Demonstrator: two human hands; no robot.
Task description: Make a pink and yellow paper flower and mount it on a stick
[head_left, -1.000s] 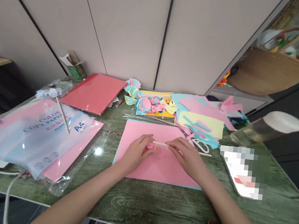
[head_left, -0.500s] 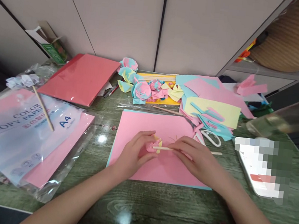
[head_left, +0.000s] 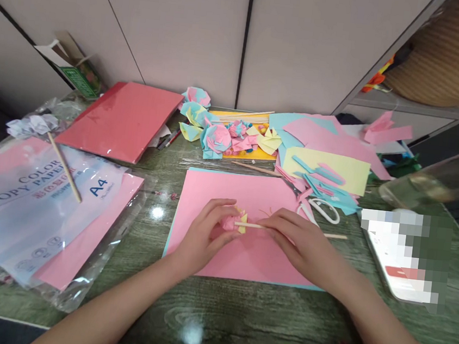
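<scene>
My left hand (head_left: pixel 209 232) is closed around a small pink and yellow paper flower (head_left: pixel 230 222), its fingers covering part of the petals. A thin wooden stick (head_left: pixel 248 225) is pinched in my right hand (head_left: pixel 298 238). One end of the stick lies against the flower; whether it goes into the paper I cannot tell. Its other end sticks out to the right past my right hand. Both hands are over a sheet of pink paper (head_left: pixel 244 264), which has a blue sheet beneath it.
White-handled scissors (head_left: pixel 324 210) and paper scraps (head_left: pixel 326 190) lie behind my right hand. Finished paper flowers (head_left: pixel 216 139) stand at the back. A bag of colour copy paper (head_left: pixel 46 202) lies left, a red folder (head_left: pixel 120 119) behind it. A phone (head_left: pixel 400 266) is at right.
Little differs. The stick's far end shows slightly further out to the right of my right hand. Both hands keep their hold, and the whole view has shifted a touch.
</scene>
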